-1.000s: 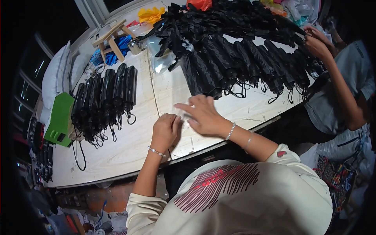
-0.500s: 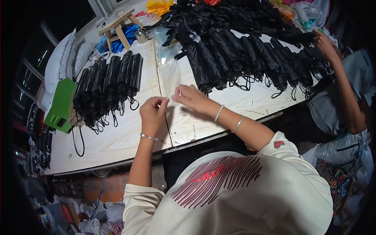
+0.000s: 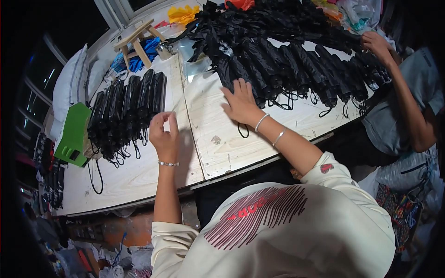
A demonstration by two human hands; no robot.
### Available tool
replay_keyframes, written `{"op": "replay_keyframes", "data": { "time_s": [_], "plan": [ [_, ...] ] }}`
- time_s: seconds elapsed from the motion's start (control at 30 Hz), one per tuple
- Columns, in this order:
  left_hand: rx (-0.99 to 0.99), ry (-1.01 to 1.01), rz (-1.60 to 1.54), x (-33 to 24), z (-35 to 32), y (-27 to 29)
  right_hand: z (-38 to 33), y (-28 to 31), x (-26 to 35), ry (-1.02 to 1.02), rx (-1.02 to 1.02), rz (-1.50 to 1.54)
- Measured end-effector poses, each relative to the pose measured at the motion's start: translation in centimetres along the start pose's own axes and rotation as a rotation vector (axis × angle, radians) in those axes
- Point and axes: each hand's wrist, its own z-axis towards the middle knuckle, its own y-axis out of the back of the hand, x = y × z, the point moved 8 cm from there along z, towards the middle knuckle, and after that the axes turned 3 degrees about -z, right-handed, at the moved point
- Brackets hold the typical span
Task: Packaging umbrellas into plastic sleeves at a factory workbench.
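My left hand (image 3: 163,134) is raised over the pale table, thumb and fingers pinched on the edge of a thin clear plastic sleeve (image 3: 191,103). The sleeve slants away to the upper right and is hard to make out. My right hand (image 3: 242,103) lies with fingers stretched out on the leftmost folded black umbrella (image 3: 226,74) of a row on the right. That umbrella's wrist loop (image 3: 243,130) hangs out below the hand. Left of my left hand lies a stack of folded black umbrellas (image 3: 132,95) in shiny clear sleeves, their loops toward me.
A heap of black fabric (image 3: 273,21) covers the far side. A small wooden stool (image 3: 139,44), a metal pot (image 3: 164,50), more clear sleeves (image 3: 197,69) and a green holder (image 3: 73,132) stand about. At the right a co-worker's hand (image 3: 376,46) reaches over umbrellas.
My hands have moved apart. The right hand went right and away from me onto the leftmost umbrella, its fingers spreading. The left hand shifted left with the sleeve.
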Motion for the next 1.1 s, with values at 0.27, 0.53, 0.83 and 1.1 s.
{"op": "replay_keyframes", "data": {
  "time_s": [0.27, 0.53, 0.83, 1.1],
  "plan": [
    [0.202, -0.422, 0.233, -2.8, -2.6, -4.2, -7.9, 4.0, 1.7, 0.177, 0.322, 0.086],
    [0.415, -0.127, 0.089, 1.4, -3.8, -7.1, -13.3, 8.3, -2.3, -0.417, 0.669, 0.715],
    [0.409, 0.079, -0.052, 5.1, -3.7, -7.8, -12.4, 9.5, 0.0, -0.278, 0.481, 1.303],
    [0.394, 0.248, -0.167, 2.5, -2.6, -6.9, -13.1, 8.8, -0.6, -0.379, 0.670, 0.978]
  ]
}}
